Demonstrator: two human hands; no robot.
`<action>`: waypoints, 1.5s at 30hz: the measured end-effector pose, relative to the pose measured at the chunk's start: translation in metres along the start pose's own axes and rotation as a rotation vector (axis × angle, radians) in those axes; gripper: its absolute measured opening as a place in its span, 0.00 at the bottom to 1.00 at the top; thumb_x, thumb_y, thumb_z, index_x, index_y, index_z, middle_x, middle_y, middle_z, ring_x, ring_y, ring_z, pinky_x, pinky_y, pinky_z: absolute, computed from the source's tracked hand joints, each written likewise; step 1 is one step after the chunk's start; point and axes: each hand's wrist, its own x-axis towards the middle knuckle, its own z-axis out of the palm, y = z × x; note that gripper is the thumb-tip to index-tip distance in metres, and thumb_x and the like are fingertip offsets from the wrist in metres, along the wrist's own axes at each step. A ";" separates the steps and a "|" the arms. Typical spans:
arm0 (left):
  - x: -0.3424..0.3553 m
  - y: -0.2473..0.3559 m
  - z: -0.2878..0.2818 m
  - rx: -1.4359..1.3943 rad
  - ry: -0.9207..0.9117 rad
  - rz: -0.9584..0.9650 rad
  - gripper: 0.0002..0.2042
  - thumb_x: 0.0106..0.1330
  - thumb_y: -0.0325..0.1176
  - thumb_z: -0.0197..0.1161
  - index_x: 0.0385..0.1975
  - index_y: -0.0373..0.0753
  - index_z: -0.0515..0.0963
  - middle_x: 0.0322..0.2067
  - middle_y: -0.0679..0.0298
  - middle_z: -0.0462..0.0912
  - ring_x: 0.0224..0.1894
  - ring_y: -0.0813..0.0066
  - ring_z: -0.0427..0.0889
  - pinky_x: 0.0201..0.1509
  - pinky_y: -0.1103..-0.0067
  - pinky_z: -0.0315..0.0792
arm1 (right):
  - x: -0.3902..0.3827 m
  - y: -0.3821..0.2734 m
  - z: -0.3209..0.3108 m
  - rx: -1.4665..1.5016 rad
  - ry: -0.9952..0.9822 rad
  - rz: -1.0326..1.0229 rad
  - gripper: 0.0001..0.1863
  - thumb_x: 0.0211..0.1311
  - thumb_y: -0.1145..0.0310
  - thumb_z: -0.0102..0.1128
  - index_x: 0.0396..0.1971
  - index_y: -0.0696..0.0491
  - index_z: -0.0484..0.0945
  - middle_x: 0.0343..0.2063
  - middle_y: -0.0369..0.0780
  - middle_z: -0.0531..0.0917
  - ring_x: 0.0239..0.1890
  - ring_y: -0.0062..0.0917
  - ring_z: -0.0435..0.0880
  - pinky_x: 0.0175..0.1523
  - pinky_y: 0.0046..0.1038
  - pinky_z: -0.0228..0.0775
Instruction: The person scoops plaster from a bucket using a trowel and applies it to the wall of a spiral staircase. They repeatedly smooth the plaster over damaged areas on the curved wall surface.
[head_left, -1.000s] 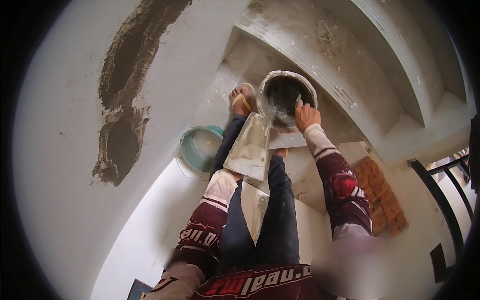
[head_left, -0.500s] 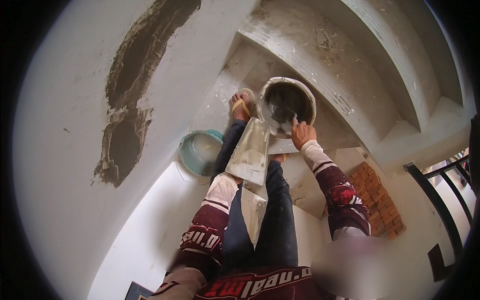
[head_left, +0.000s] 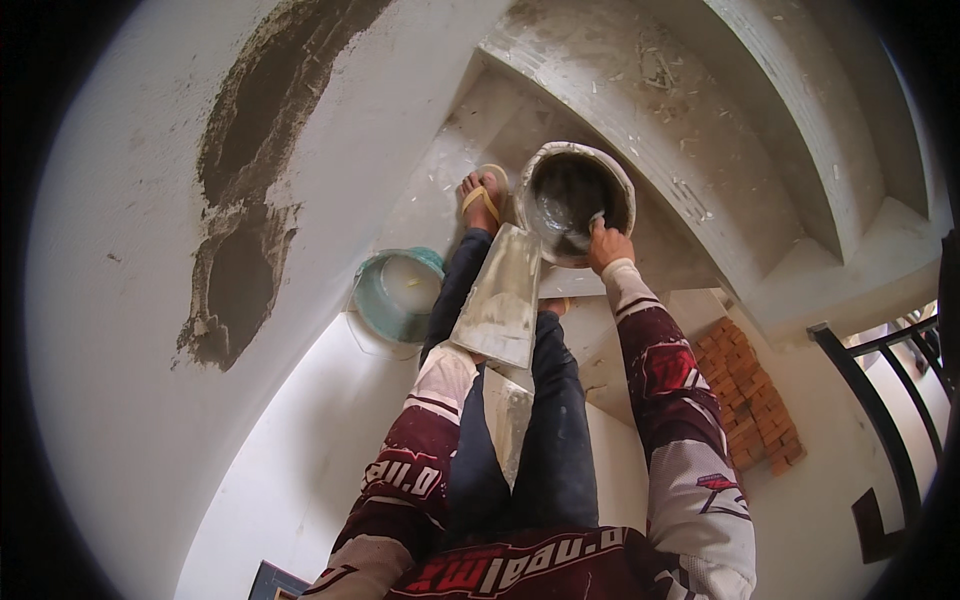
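My right hand (head_left: 608, 243) is closed on a small pale tool (head_left: 597, 219) at the near right part of a round bucket (head_left: 549, 198) with a whitish, crusted rim and a dark grey, wet-looking inside; the tool's working end is hard to make out. Left of it, a flat, tapering, plaster-smeared board (head_left: 497, 295) slants between the bucket and my left hand (head_left: 466, 355). That hand grips the board's lower end, its fingers mostly under it. A teal basin (head_left: 372, 295) with pale liquid stands beside my left leg.
A wall (head_left: 130, 300) with a long dark patch of render curves along the left. My sandalled feet (head_left: 480, 200) are on a dusty landing. Winder steps (head_left: 640, 120) rise at upper right. A black railing (head_left: 862, 390) and stacked orange bricks (head_left: 750, 395) are at the right.
My right hand dipped slightly toward the bucket's near rim, then came back up a little. My left hand and the board stay nearly still; the view shifts slightly.
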 end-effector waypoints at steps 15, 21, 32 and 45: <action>0.003 0.007 0.004 0.004 -0.008 0.003 0.24 0.73 0.49 0.46 0.62 0.41 0.64 0.57 0.60 0.70 0.57 0.66 0.70 0.61 0.70 0.67 | -0.007 0.002 -0.037 -0.034 0.181 -0.032 0.17 0.71 0.67 0.41 0.55 0.53 0.72 0.36 0.50 0.83 0.36 0.41 0.87 0.39 0.39 0.80; 0.009 0.005 0.009 0.007 -0.021 -0.002 0.23 0.73 0.49 0.46 0.61 0.41 0.65 0.56 0.60 0.70 0.56 0.67 0.70 0.61 0.70 0.67 | 0.005 0.006 0.004 -0.071 0.116 -0.029 0.19 0.70 0.67 0.41 0.57 0.56 0.70 0.37 0.50 0.84 0.35 0.42 0.87 0.40 0.39 0.80; 0.003 0.003 0.004 0.006 0.005 0.001 0.23 0.73 0.48 0.47 0.60 0.41 0.66 0.55 0.60 0.71 0.55 0.67 0.71 0.59 0.71 0.68 | -0.042 -0.015 0.003 -0.070 0.038 -0.111 0.17 0.70 0.65 0.40 0.53 0.53 0.73 0.36 0.51 0.83 0.34 0.44 0.87 0.38 0.42 0.79; 0.006 0.003 0.009 0.010 0.001 0.001 0.22 0.73 0.47 0.47 0.59 0.40 0.67 0.53 0.60 0.72 0.53 0.67 0.73 0.58 0.71 0.70 | -0.001 -0.004 0.022 -0.065 0.138 -0.118 0.19 0.69 0.67 0.41 0.57 0.53 0.68 0.35 0.50 0.83 0.33 0.43 0.87 0.38 0.41 0.79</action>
